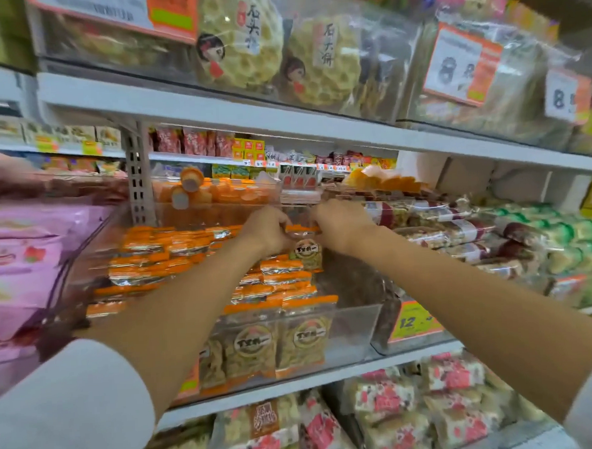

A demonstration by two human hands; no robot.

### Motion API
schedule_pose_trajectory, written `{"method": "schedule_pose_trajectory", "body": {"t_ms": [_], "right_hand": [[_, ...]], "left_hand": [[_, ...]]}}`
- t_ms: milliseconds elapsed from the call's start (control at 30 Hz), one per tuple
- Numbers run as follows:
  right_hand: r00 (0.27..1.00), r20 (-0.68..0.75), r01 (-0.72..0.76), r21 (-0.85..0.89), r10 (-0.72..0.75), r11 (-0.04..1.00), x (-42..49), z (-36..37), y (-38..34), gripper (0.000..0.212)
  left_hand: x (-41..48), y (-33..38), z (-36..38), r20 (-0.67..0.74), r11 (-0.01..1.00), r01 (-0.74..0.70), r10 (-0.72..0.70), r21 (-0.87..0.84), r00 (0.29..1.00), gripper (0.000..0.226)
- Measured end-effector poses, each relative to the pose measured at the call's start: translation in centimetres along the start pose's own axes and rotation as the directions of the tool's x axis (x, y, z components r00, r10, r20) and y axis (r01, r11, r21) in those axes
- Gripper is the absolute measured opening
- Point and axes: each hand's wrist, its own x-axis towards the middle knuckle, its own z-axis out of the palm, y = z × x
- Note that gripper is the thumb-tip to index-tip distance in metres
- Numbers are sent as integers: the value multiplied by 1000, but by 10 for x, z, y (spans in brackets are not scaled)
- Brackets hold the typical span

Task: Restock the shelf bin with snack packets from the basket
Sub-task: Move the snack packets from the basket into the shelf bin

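White sleeves [67,401] bottom left and bottom right, bare forearms reaching up and in to the middle shelf [296,385]. Left hand [267,231] and right hand [339,222] meet over the rear of the clear bin [355,327], which sits at the shelf's front edge. Fingers [321,216] of both hands are curled, pinching the orange top strip of one snack packet [307,253] from either side. That packet hangs upright above the bin's right rear part, with its round logo facing the camera.

The bin's left and middle are filled with rows of matching orange-topped packets [186,250]; two stand against the front wall. The bin's right front part shows bare clear plastic.

Orange price tag [414,321] reading 12 sits on the front of the next bin to the right. Behind it are clear-wrapped dark red and beige packs [459,229], then pale green packs [570,244] toward the shelf's right end. Pink packs [26,266] are stacked at the left end, blurred.

Upper shelf [213,108] is grey metal and carries clear bags of round yellow crackers [243,38] plus orange price cards. The shelf below holds pink-and-white printed packs [400,401].

Through the gap behind the bin is another aisle's shelving [284,156] with small red, yellow and orange goods. Shop interior; motion blur at the frame edges.
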Motion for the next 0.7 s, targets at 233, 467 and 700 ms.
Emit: {"method": "schedule_pose_trajectory", "body": {"t_ms": [233, 467, 700], "right_hand": [[994, 95, 76, -173, -60, 982, 7, 12, -9, 13], [989, 139, 79, -227, -48, 971, 6, 17, -18, 6], [978, 204, 86, -250, -35, 964, 6, 15, -18, 17]], "left_hand": [[6, -18, 12, 76, 999, 22, -20, -29, 997, 23], [7, -22, 17, 85, 997, 18, -24, 79, 996, 21], [3, -24, 21, 66, 992, 19, -28, 123, 997, 20]]}}
